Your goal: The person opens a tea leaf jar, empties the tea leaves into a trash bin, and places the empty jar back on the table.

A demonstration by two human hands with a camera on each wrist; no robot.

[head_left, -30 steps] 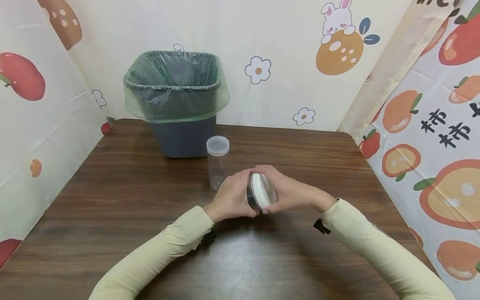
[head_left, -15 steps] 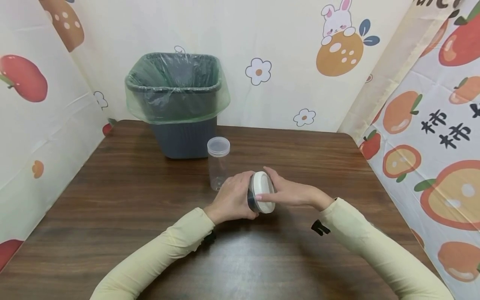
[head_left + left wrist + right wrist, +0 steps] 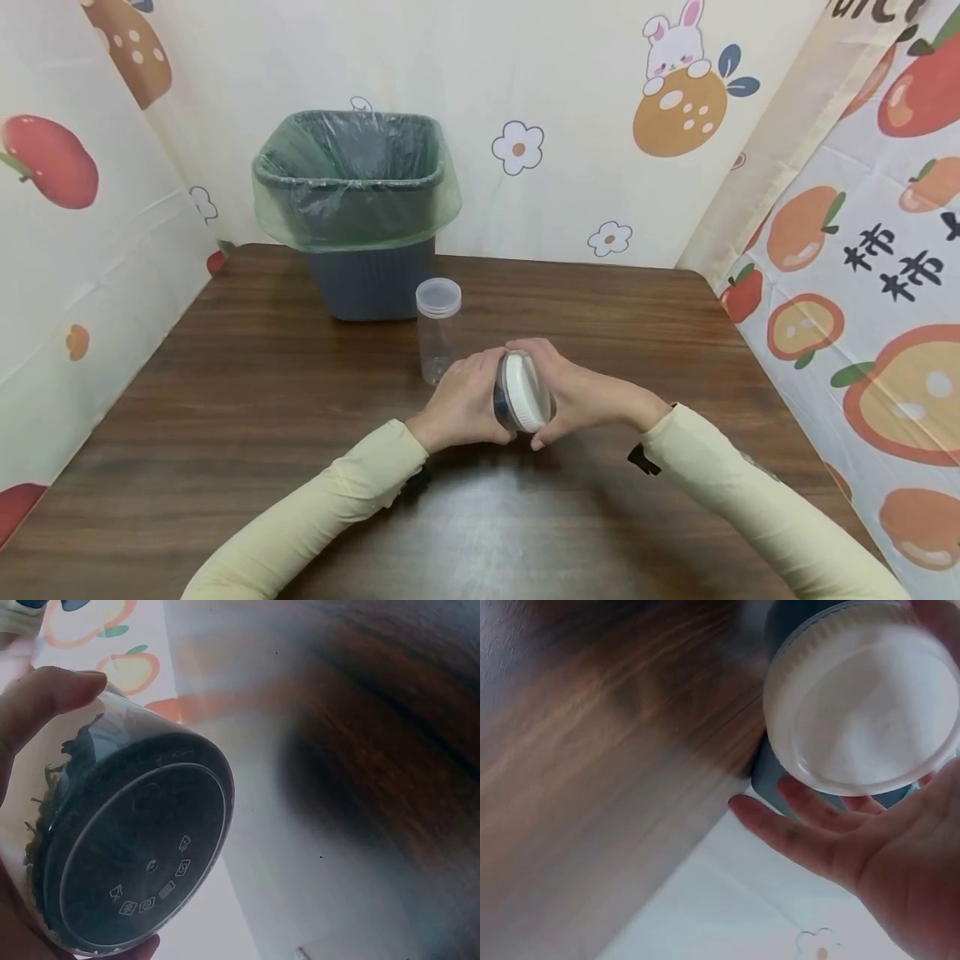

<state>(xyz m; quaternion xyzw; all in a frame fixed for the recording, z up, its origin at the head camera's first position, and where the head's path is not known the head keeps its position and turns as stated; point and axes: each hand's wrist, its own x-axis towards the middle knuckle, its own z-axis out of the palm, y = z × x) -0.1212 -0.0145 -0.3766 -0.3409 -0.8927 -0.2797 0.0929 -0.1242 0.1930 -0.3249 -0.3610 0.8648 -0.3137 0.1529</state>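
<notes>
My left hand (image 3: 467, 402) grips a clear plastic jar (image 3: 142, 840) around its side, tilted so the lid faces right. Dark, shredded-looking contents show through its wall and base in the left wrist view. On the jar sits a white ribbed lid (image 3: 870, 712). My right hand (image 3: 583, 395) curves around this lid, fingertips along its far edge and thumb at its near edge in the head view. Just beyond the left hand stands a second clear jar (image 3: 437, 337), upright, with a translucent lid.
A dark bin (image 3: 375, 283) lined with a green bag stands at the back left of the brown wooden table (image 3: 300, 358). Printed cloth (image 3: 562, 192) hangs behind the table and along both sides.
The right hand has shifted over the lid, its thumb crossing the lid's face half a second ago and now at the near edge. The left hand keeps its grip on the jar.
</notes>
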